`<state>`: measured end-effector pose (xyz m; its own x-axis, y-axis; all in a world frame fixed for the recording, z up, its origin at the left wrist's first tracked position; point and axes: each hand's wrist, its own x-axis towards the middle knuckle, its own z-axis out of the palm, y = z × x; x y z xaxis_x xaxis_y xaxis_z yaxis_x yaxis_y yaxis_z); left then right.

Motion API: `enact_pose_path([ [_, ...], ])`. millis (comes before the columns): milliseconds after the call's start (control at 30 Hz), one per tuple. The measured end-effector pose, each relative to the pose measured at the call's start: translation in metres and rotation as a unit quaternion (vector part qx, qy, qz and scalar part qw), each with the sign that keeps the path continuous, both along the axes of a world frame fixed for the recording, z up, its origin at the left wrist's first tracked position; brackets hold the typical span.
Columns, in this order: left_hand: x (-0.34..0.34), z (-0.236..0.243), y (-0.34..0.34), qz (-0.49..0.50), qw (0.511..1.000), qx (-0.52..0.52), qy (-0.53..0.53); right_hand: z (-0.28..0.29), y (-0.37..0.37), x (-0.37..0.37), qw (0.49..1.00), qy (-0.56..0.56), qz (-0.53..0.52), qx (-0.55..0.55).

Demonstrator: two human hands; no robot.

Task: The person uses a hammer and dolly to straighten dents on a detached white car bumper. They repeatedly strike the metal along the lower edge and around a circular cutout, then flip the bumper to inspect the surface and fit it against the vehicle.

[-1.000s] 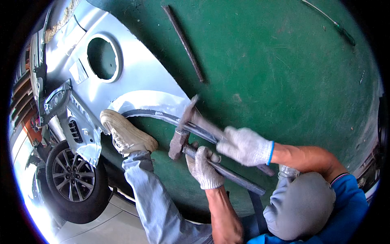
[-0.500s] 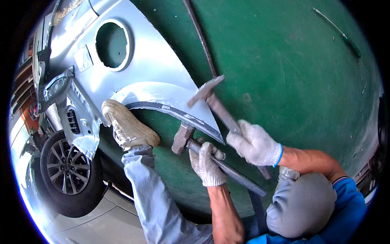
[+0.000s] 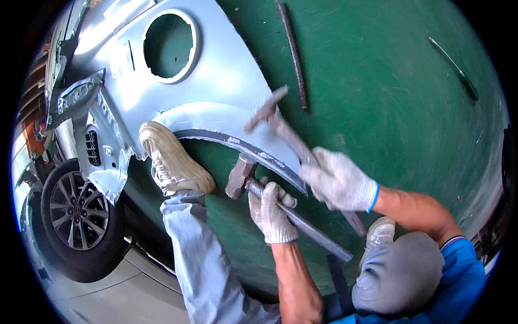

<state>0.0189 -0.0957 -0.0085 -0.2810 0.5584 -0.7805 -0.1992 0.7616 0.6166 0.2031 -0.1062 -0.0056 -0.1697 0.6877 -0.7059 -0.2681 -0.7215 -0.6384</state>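
My left hand [image 3: 270,213], in a knitted white glove, grips the handle of a heavy hammer, whose blocky head [image 3: 237,178] is just below the curved arch lip [image 3: 233,140] of a silver car body panel [image 3: 226,65]; whether they touch I cannot tell. My right hand [image 3: 339,181], also gloved, is closed round a second, slimmer hammer, its blurred head [image 3: 266,110] over the panel's right corner above the arch. My beige left shoe [image 3: 175,159] rests at the arch's left end, beside a bent inner metal piece [image 3: 105,146] of the panel.
A car wheel [image 3: 75,210] and silver bodywork [image 3: 129,286] are at the left. On the green floor [image 3: 394,108] lie a dark rusty bar [image 3: 291,54] and a screwdriver [image 3: 461,78]. My other shoe [image 3: 380,235] is at the lower right.
The hammer in my right hand has gone from down by the arch lip to higher over the panel. The panel and floor items now appear farther right and higher in the view.
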Motion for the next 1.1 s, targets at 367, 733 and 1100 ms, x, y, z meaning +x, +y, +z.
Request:
enact_pose_path([
  [367,-0.004,-0.003,0.013,0.001,1.0,-0.021,0.0,-0.004,0.038,-0.006,0.984,-0.12,0.115,0.07],
  [733,-0.009,-0.008,0.013,0.024,0.999,-0.015,-0.02,-0.009,0.017,-0.006,0.972,-0.101,0.179,0.109],
  [1100,-0.005,-0.005,0.014,0.045,0.998,-0.019,-0.04,0.022,0.027,0.005,0.989,-0.018,0.128,-0.066],
])
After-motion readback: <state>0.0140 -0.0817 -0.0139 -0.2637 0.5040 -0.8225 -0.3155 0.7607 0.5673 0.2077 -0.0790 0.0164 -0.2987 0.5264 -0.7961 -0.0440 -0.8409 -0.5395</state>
